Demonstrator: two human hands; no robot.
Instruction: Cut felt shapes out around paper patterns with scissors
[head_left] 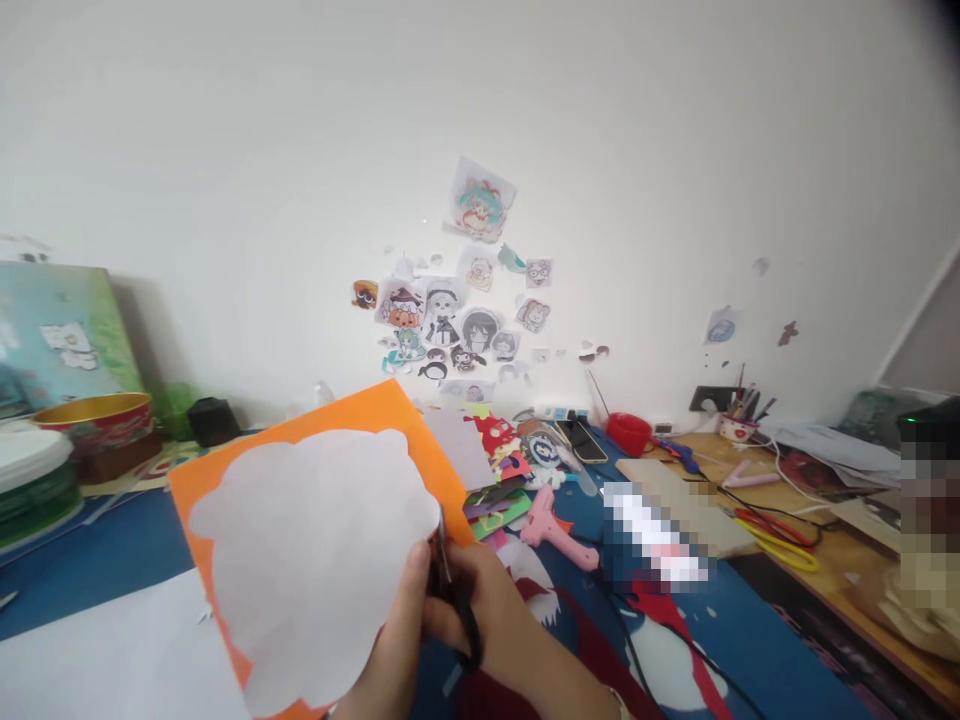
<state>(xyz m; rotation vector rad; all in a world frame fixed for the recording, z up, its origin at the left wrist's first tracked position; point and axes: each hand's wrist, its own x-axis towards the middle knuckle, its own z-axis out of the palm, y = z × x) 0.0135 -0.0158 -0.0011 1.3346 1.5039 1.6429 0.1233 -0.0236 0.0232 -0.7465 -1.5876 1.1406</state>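
Observation:
A white paper shape (307,550) with a wavy, scalloped outline lies over a larger orange sheet (394,408), held up tilted before me. My left hand (394,635) grips both near their lower right edge, its thumb on the white paper. Closed around the black handles of a pair of scissors (470,625) is my right hand (506,620). The scissor blades point up, at the right edge of the white shape. My left fingers are hidden behind the sheets.
Paper scraps (499,450) pile up behind the sheets. A pink glue gun (559,530) lies to the right, with yellow-handled scissors (787,550) farther off. White paper (112,650), a lidded tub (34,490) and a round tin (94,415) are at left. A phone (581,440) lies near the wall.

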